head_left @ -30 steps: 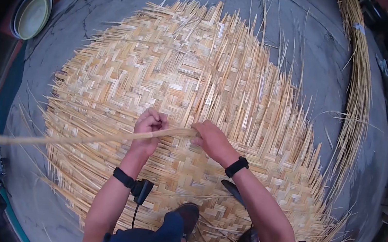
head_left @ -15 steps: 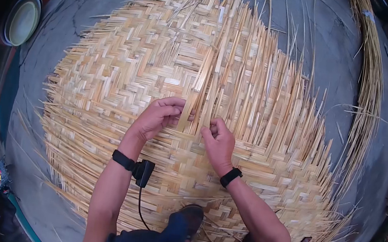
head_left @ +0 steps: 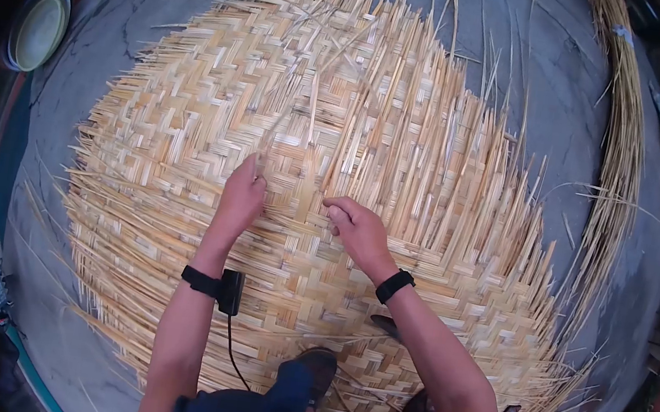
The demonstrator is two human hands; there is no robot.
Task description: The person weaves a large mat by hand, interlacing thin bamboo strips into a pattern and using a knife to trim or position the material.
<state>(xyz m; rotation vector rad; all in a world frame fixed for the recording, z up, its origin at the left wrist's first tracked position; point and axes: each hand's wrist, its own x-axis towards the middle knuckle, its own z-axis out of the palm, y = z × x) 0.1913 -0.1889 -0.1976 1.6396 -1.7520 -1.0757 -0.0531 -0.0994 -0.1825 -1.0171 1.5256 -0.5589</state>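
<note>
A wide mat (head_left: 190, 129) woven from flat, straw-coloured reed strips covers much of the floor, its strip ends loose around the edge. Over its middle, my left hand (head_left: 242, 199) is closed on a reed strip (head_left: 276, 128), which is blurred and slants up and right from the fingers. To its right, my right hand (head_left: 360, 233) has thumb and index finger pinched together close above the weave; what lies between them is hard to make out. Between the hands, another pale strip (head_left: 313, 112) runs lengthwise over the mat.
A long bundle of reeds (head_left: 621, 161) lies on the grey floor (head_left: 564, 70) at the right. Stacked basins (head_left: 41, 26) stand at the far left. A shoe (head_left: 317, 367) rests on the mat. A dark, pointed object (head_left: 387, 326) shows beside my right wrist.
My left hand has moved left, drawing its strip away from the centre. My right hand has shifted slightly left. The dark pointed object by the right wrist has come into view.
</note>
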